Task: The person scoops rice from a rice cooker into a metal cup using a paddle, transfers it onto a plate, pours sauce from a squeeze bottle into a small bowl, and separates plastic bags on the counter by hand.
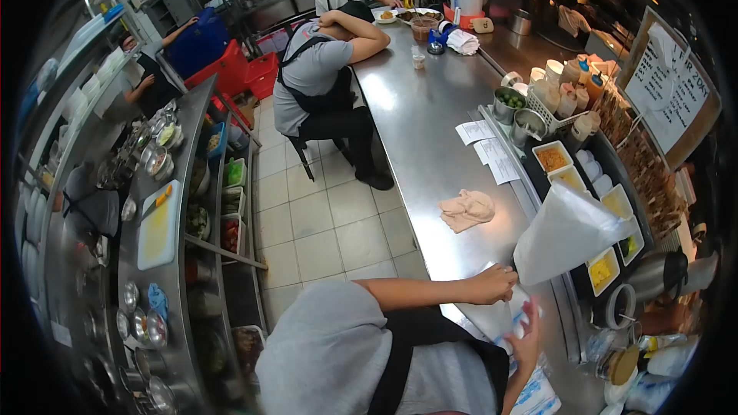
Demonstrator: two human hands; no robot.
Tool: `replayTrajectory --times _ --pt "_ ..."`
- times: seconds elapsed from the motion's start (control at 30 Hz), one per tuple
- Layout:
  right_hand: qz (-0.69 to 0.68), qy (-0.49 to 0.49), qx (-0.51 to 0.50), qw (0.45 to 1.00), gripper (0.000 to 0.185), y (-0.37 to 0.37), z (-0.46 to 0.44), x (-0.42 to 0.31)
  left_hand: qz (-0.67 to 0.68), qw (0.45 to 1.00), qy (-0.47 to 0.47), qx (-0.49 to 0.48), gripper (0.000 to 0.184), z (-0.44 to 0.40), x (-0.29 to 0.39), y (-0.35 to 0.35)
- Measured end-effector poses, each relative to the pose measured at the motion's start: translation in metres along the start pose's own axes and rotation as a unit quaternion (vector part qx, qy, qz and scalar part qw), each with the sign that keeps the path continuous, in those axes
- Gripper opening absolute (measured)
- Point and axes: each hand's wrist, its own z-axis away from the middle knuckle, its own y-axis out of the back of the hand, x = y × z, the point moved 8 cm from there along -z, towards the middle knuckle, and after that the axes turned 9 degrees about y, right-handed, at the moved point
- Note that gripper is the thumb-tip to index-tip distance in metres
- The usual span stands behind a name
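Observation:
White plastic bags with blue print [536,397] lie on the steel counter [400,119] at the lower right. My left hand [494,286] is closed on the upper edge of a white bag, its fingers bent together. Lower down, my right hand [526,338] holds the side of the same white material, fingers curved round it. A large translucent plastic bag [569,234] stands just beyond my hands. Farther up the counter is a crumpled beige cloth [467,210].
Food tubs [552,158], a metal pot [528,126] and sauce bottles [565,100] line the right side. A person [319,77] sits leaning on the counter. Paper slips [496,160] lie nearby. A cutting board [159,227] with a knife is at left.

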Motion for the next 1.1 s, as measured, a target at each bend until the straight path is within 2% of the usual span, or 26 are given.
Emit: replayTrajectory --times 0.03,0.13,0.17,0.2,0.23,0.27,0.3,0.37,0.4,0.47,0.5,0.57,0.67,0.73,0.77,0.8,0.83,0.87,0.9,0.93,0.97,1.0,1.03,1.07,1.1 --pt "-0.041 -0.016 -0.062 0.997 0.063 -0.016 0.011 -0.012 0.003 1.000 0.000 -0.005 0.007 -0.001 0.002 0.002" --pt "0.030 -0.073 -0.086 0.993 0.056 -0.005 0.042 0.092 0.043 0.998 0.027 -0.047 0.004 -0.004 0.000 0.003" --pt "0.032 -0.075 -0.085 0.993 0.056 -0.005 0.044 0.088 0.121 0.989 0.061 -0.055 0.006 -0.004 -0.005 0.006" --pt "-0.042 -0.101 0.021 0.994 0.048 0.006 0.037 0.066 0.197 0.974 0.094 -0.062 0.009 -0.003 -0.010 0.006" --pt "-0.117 -0.122 0.128 0.977 0.039 0.012 0.032 0.042 0.196 0.974 0.091 -0.064 0.009 -0.001 -0.011 0.009" --pt "-0.172 -0.015 0.150 0.974 0.029 0.004 0.018 -0.008 0.221 0.970 0.080 -0.069 0.010 0.000 -0.011 0.012" --pt "-0.170 -0.014 0.148 0.974 0.029 -0.008 0.017 -0.020 0.247 0.964 0.071 -0.070 0.011 0.002 -0.010 0.014" --pt "-0.056 0.063 0.148 0.985 0.022 -0.013 0.016 -0.047 0.253 0.962 0.073 -0.067 0.010 0.003 -0.011 0.015" --pt "-0.053 0.067 0.140 0.986 0.022 -0.007 0.018 -0.036 0.253 0.962 0.075 -0.070 0.009 0.003 -0.012 0.015" --pt "-0.035 -0.119 0.104 0.987 0.023 0.001 0.025 0.015 0.306 0.947 0.084 -0.046 0.008 0.003 -0.012 0.016" --pt "-0.033 -0.114 0.096 0.988 0.023 0.001 0.021 0.015 0.356 0.930 0.089 -0.031 0.007 0.003 -0.013 0.017" --pt "-0.101 -0.030 0.218 0.970 0.016 0.018 0.018 -0.001 0.366 0.926 0.089 -0.011 0.008 0.004 -0.019 0.021" --pt "-0.106 -0.004 0.199 0.974 0.014 0.029 0.014 0.014 0.375 0.920 0.111 -0.024 0.007 0.003 -0.025 0.031" --pt "-0.133 -0.056 0.250 0.958 0.019 0.031 0.014 0.021 0.434 0.886 0.157 -0.050 0.015 0.004 -0.025 0.032" --pt "-0.066 0.000 0.242 0.968 0.020 0.029 0.005 0.002 0.333 0.940 0.074 -0.011 0.019 0.001 -0.011 0.045" --pt "-0.112 -0.068 0.251 0.959 0.021 0.024 0.003 -0.001 0.329 0.943 0.028 0.030 0.018 0.001 -0.003 0.049" --pt "-0.068 -0.017 0.214 0.974 0.020 0.027 -0.001 0.013 0.375 0.926 -0.031 0.018 0.014 0.000 0.016 0.060" --pt "-0.066 -0.043 0.188 0.979 0.022 0.021 -0.006 0.016 0.438 0.897 -0.044 -0.019 0.014 -0.002 0.024 0.056" --pt "-0.065 -0.032 0.160 0.984 0.024 0.017 -0.013 0.005 0.527 0.842 0.000 -0.110 0.023 -0.002 0.032 0.048" --pt "-0.066 -0.020 0.126 0.990 0.026 0.009 -0.023 -0.005 0.594 0.787 0.001 -0.165 0.025 -0.002 0.036 0.036" --pt "-0.158 0.021 0.141 0.977 0.027 0.007 -0.031 -0.018 0.652 0.728 0.005 -0.213 0.026 -0.002 0.039 0.026" --pt "-0.248 0.066 0.151 0.955 0.027 0.010 -0.038 -0.033 0.652 0.724 0.003 -0.227 0.026 -0.003 0.042 0.027" --pt "-0.246 0.064 0.162 0.953 0.027 0.019 -0.041 -0.043 0.632 0.738 0.072 -0.225 0.023 -0.004 0.036 0.023" --pt "-0.349 0.065 0.183 0.917 0.028 0.028 -0.043 -0.051 0.607 0.750 0.142 -0.221 0.021 -0.004 0.027 0.019" --pt "-0.450 0.067 0.200 0.868 0.030 0.034 -0.044 -0.053 0.605 0.748 0.144 -0.229 0.021 -0.005 0.026 0.020"
